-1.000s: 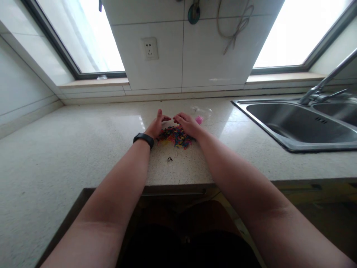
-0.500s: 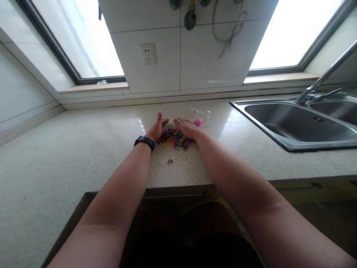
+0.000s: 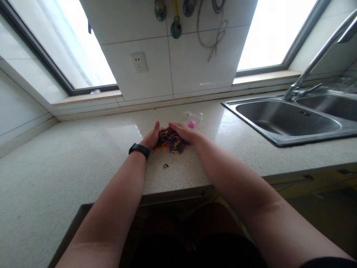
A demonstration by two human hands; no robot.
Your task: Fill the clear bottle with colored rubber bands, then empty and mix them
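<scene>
A loose pile of small multicoloured bands (image 3: 170,143), which look like rubber bands, lies on the pale speckled counter. My left hand (image 3: 153,136) rests on its side along the pile's left edge, thumb up and fingers stretched out. From the right, my right hand (image 3: 182,131) lies flat along the far side, partly over the bands. The fingertips of both hands meet behind the pile, and neither hand grips anything. Nearer to me is a single dark band (image 3: 166,166), apart from the rest. Just beyond my right hand sits a small pink object (image 3: 191,124).
Clear plastic, perhaps a bag (image 3: 197,117), lies by the pink object. A double steel sink (image 3: 275,138) with a faucet (image 3: 295,88) is set into the counter (image 3: 83,149) on the right. A wall socket (image 3: 138,62) and hanging cord (image 3: 208,46) are on the tiled wall.
My hands have closed in around the far side of the pile, and their fingertips now meet. The bands look more bunched together. The camera view has shifted and tilted slightly.
</scene>
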